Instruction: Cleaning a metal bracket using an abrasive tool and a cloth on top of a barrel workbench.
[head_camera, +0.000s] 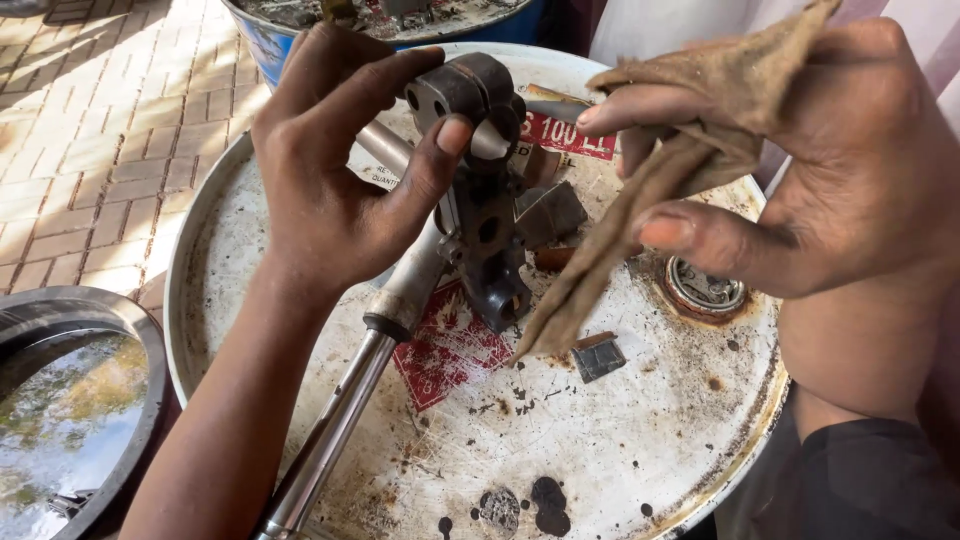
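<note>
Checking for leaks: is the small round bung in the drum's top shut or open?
Shut: the metal bung cap sits seated in its rusty ring on the drum lid, no hole showing.

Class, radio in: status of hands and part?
Left hand grips fork bracket. Right hand holds rag, touching bracket. Loose metal bits on drum lid.

Stained white drum top (620, 440) with a red label (445, 350) and a rusty bung cap (704, 288). Small dark metal plate (598, 357) lying flat. Blue drum (270, 40) behind; water-filled basin (70, 410) lower left; brick paving (90, 130).
</note>
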